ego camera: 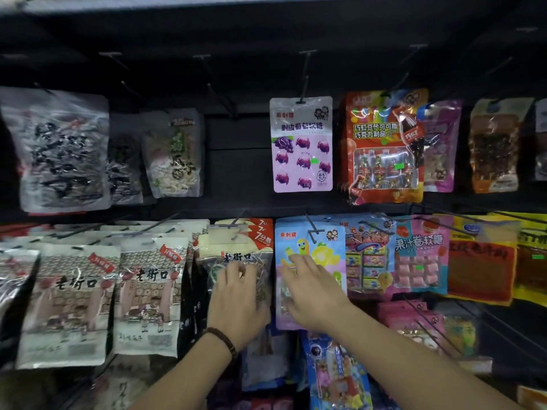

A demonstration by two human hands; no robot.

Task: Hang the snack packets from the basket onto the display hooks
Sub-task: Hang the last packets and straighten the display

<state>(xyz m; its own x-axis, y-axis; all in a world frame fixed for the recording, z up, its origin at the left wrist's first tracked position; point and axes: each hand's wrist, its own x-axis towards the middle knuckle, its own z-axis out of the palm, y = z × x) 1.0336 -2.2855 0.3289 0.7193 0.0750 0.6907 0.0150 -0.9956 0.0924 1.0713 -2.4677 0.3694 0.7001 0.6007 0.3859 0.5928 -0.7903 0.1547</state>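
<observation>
老街口 snack packet (225, 247), left hand (236, 300) touching

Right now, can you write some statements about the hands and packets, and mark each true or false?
1. The left hand rests on a packet in the lower row. True.
2. The right hand is a closed fist. False: its fingers lie flat on the blue packet.
3. The purple grape packet hangs in the upper row. True.
4. The bracelet is on the right wrist. False: it is on the left wrist.
</observation>
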